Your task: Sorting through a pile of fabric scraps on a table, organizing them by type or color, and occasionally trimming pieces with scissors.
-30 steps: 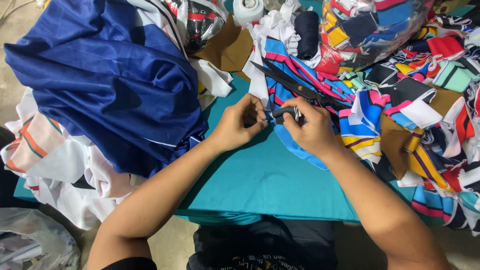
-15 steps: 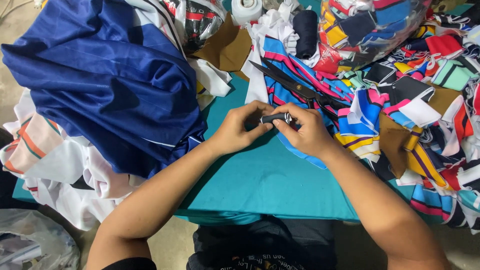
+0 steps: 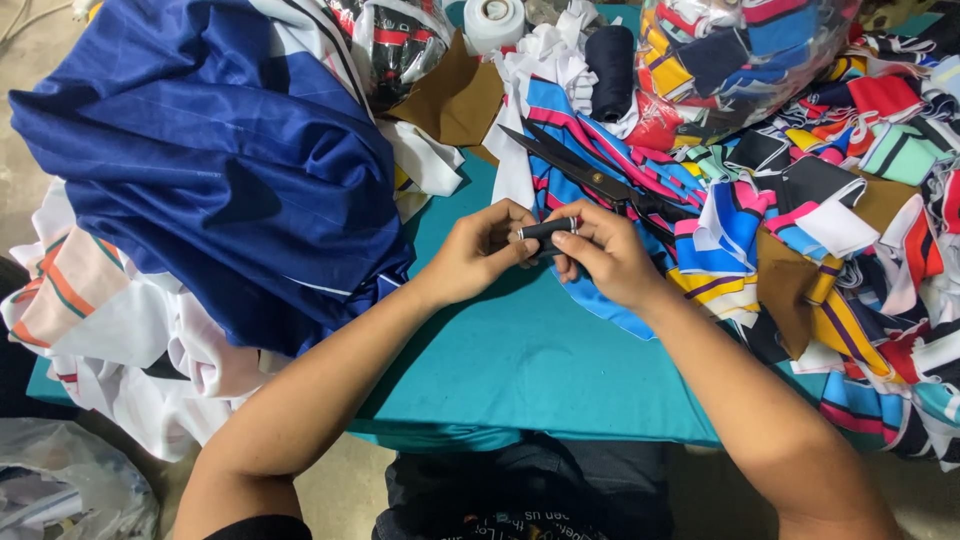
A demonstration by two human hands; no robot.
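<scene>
My left hand (image 3: 478, 255) and my right hand (image 3: 603, 252) meet over the teal table (image 3: 520, 360). Between their fingertips they pinch a small black roll with white ends (image 3: 547, 229). It is short and narrow, held level. Just behind the hands lie black scissors (image 3: 580, 176) with their blades pointing to the far left, resting on striped blue and pink cloth (image 3: 600, 150).
A big heap of dark blue cloth (image 3: 220, 170) fills the left, with white and orange cloth (image 3: 90, 300) under it. Striped cloth scraps (image 3: 840, 230) cover the right. At the back stand a clear bag of scraps (image 3: 740, 60), a white roll (image 3: 494, 20) and brown pieces (image 3: 455, 100).
The hands have drawn closer together around the small black roll and shifted slightly; the roll now lies level between the fingertips. The scissors and cloth heaps stay put.
</scene>
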